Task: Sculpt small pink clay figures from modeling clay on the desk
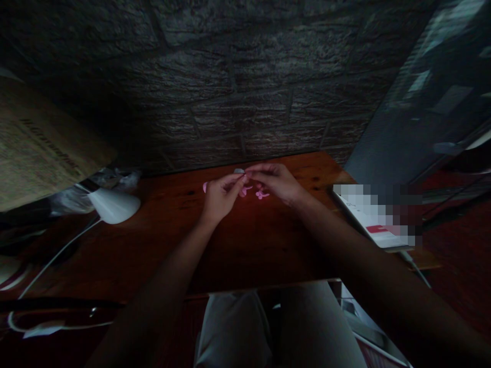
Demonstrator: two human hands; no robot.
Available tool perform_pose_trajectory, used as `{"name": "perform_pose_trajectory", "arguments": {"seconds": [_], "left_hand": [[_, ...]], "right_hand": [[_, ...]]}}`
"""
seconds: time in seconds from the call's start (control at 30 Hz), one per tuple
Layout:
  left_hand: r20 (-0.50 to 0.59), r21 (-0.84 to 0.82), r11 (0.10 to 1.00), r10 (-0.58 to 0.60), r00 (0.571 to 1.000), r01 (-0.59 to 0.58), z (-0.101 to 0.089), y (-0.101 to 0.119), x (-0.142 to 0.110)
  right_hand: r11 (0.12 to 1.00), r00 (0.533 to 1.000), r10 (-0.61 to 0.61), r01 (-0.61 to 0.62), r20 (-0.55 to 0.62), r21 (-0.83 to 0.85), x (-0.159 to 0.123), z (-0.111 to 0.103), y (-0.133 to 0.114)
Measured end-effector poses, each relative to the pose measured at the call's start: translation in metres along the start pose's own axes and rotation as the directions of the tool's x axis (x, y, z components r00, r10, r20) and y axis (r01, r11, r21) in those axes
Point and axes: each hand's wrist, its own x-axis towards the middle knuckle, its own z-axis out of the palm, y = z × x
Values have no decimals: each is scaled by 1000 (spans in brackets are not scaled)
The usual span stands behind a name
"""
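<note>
Handwork under way

Over our wooden table [153, 240], our right hand [279, 184] and left hand [220, 198] meet, fingertips together (clamped on what, we cannot tell). Pink pieces [262, 194] lie below; we judge the work unfinished, loose pieces remaining.

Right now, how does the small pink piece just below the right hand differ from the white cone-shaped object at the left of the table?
Colour: the small piece is pink, the cone-shaped object white.
Size: the small piece looks much smaller than the cone-shaped object.
Place: the small piece appears just below the right hand; the cone-shaped object is left of the left hand.
Both seem to rest on the wooden table.
</note>
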Motion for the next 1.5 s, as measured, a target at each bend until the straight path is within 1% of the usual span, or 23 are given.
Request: {"name": "perform_pose_trajectory", "arguments": {"seconds": [0.17, 0.3, 0.5, 0.67, 0.8, 0.93, 1.2, 1.27, 1.4, 1.5], "left_hand": [[-8, 5, 1000, -26, 1000, 26, -1, 1, 1], [-9, -8, 1000, -26, 1000, 26, 0, -1, 0], [29, -69, 995, -76, 997, 77, 1, -1, 1], [3, -78, 994, -79, 997, 79, -1, 0, 3], [24, -105, 991, -82, 996, 84, -1, -4, 3], [28, -108, 991, -79, 996, 82, 1, -8, 2], [15, -77, 995, -56, 998, 57, 2, -6, 3], [9, -78, 996, -52, 999, 52, 2, -7, 3], [-26, -107, 994, -40, 999, 37, 2, -7, 2], [-42, -105, 993, -57, 997, 52, 3, -5, 2]], "right_hand": [[1000, 999, -16, 17, 32, -13, 0, -1, 1], [999, 998, -23, 25, 62, -30, 1, -3, 2], [997, 999, -26, 28, 46, -66, 2, -3, 3], [996, 996, -50, 56, 71, -76, 1, -2, 3], [994, 997, -55, 60, 62, -87, 0, -2, 2], [988, 996, -63, 71, 68, -134, -1, 0, 2], [972, 989, -136, 145, 61, -184, 0, 1, 6], [955, 981, -182, 192, 67, -228, 0, 2, 7], [893, 950, -298, 313, 94, -324, -1, 6, 7], [884, 941, -325, 336, 89, -326, -2, 8, 6]]}}
